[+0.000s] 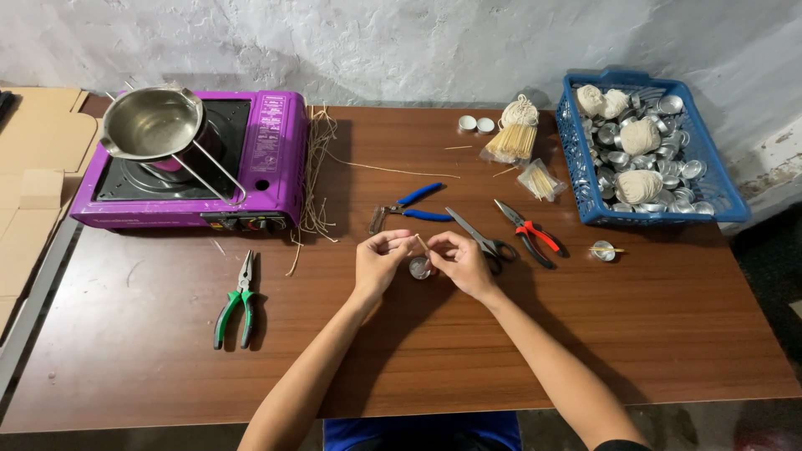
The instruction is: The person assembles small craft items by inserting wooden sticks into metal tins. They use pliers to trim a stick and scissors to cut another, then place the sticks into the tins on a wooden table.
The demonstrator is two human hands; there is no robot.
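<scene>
Your left hand (pixel 380 260) and right hand (pixel 458 260) meet near the middle of the tabletop (pixel 668 334), fingertips pinched together on a thin wooden stick (pixel 422 243) held just above a small metal cup (pixel 419 268) that sits between them. Just beyond your hands lie blue-handled pliers (pixel 409 209), black scissors (pixel 480 238) and red-handled pliers (pixel 528 234). Green-handled pliers (pixel 237 301) rest well off to your left, in front of the purple stove (pixel 267 159) carrying a steel pot (pixel 154 124). A blue basket (pixel 718 196) of metal cups and string balls stands at the far right.
</scene>
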